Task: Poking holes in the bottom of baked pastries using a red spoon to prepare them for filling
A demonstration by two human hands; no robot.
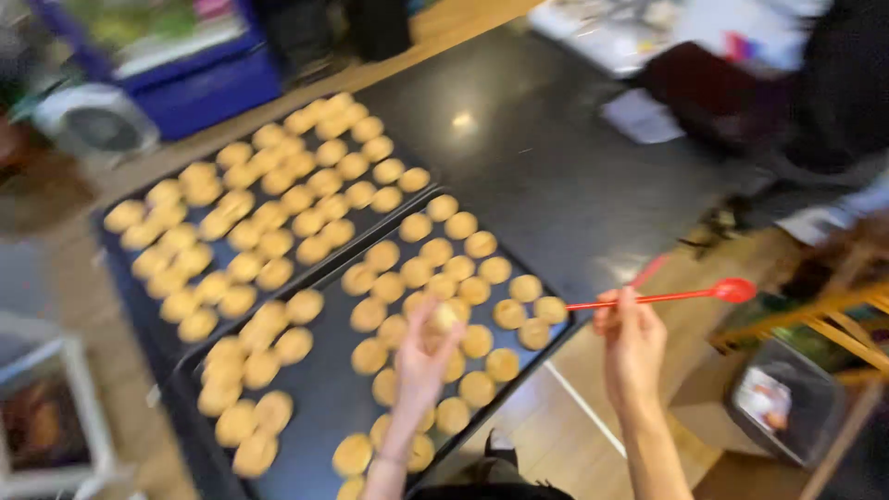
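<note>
My left hand (421, 356) is raised over the near dark baking tray (319, 407), with a small pale dough piece (446, 317) pinched at its fingertips. My right hand (632, 344) is off the tray's right edge and grips a long red spoon (690, 295), whose bowl points right. Several round golden cookies (477, 341) lie in rows on the near tray. A second dark tray (120, 278) behind it is also filled with several cookies (278, 199). The picture is blurred by motion.
Both trays rest on a black counter (546, 157). A wooden floor (574, 435) shows below the counter's edge. A dark bin (787, 403) and a yellow wooden frame (833, 319) stand at the right. A blue crate (194, 65) and a white fan (97, 120) sit at the far left.
</note>
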